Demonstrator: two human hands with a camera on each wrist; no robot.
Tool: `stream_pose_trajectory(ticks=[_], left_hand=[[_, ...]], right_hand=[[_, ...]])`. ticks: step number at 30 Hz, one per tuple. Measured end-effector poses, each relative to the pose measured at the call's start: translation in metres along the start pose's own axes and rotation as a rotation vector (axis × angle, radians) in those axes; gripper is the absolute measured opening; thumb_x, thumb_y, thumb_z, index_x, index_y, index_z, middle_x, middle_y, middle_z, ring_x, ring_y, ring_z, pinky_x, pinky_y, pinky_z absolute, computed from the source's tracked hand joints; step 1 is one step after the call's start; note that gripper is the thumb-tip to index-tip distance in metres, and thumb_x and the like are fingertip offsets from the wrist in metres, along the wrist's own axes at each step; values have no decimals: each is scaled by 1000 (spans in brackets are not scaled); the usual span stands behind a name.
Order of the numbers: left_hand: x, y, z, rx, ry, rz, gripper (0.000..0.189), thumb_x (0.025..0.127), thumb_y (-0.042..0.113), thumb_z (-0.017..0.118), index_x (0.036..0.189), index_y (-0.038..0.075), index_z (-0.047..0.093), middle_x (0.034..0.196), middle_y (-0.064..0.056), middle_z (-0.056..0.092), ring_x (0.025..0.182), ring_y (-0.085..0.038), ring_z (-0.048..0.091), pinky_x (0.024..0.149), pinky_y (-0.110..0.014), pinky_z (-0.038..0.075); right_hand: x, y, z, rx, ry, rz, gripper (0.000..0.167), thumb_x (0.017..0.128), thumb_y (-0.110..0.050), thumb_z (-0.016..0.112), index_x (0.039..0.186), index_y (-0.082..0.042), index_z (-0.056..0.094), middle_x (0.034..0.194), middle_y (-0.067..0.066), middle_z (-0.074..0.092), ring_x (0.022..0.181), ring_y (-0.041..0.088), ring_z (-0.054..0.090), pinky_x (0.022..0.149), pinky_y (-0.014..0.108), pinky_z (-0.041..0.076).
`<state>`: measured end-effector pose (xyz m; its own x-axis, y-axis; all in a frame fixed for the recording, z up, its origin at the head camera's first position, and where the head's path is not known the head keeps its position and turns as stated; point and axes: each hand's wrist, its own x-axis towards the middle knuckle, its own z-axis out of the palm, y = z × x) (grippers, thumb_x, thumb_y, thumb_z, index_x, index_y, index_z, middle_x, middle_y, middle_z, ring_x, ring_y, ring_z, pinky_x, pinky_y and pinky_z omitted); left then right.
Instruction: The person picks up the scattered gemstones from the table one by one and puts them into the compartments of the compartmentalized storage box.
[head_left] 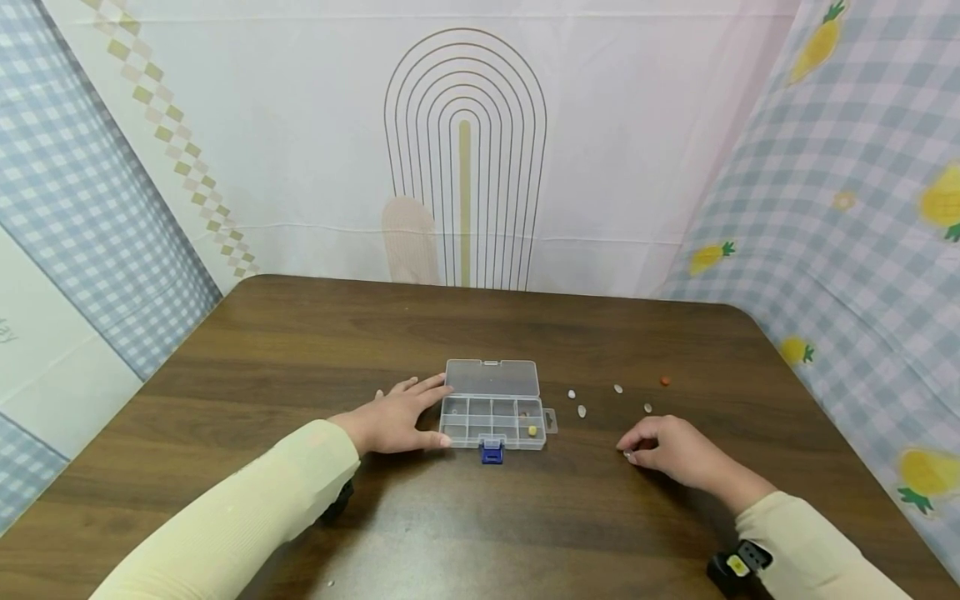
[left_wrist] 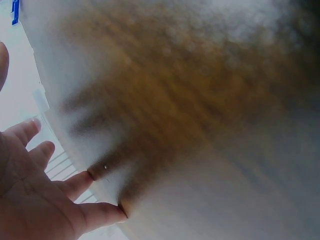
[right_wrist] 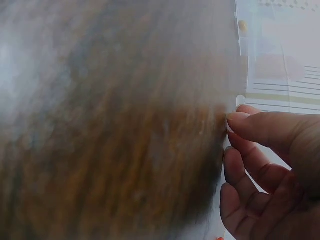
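A clear plastic compartment box stands with its lid laid back and a blue latch at the front. In its right-hand cells lie a yellow bead and a small reddish piece. My left hand rests on the table at the box's left side, fingers spread, with fingertips and thumb right at its edge. To the right of the box, my right hand pinches a small pale stone between thumb and forefinger, close on the tabletop. Its other fingers are curled.
Between the box and the right hand lie several small pale stones, with an orange bead farther back. One pale stone sits beyond the left hand, and a tiny one near the front. The brown table meets hanging cloths behind.
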<state>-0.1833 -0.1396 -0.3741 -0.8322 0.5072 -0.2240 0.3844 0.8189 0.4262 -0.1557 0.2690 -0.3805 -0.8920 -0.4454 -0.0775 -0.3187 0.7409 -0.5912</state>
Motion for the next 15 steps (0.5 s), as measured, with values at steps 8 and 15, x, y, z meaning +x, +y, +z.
stream_pose_trajectory(ticks=[8, 15], left_hand=[[-1, 1, 0, -5, 0, 0, 80, 87, 58, 61, 153, 24, 31, 162, 4, 14, 146, -40, 11, 101, -77, 10], [0, 1, 0, -5, 1, -5, 80, 87, 59, 61, 153, 25, 31, 162, 5, 14, 146, -39, 10, 102, -76, 9]], right_hand=[[1, -1, 1, 11, 10, -31, 13, 85, -9, 71, 97, -9, 75, 93, -1, 71, 81, 6, 62, 68, 25, 50], [3, -6, -1, 49, 63, -28, 12, 87, -9, 70, 97, -6, 75, 93, 0, 70, 81, 6, 61, 71, 25, 52]])
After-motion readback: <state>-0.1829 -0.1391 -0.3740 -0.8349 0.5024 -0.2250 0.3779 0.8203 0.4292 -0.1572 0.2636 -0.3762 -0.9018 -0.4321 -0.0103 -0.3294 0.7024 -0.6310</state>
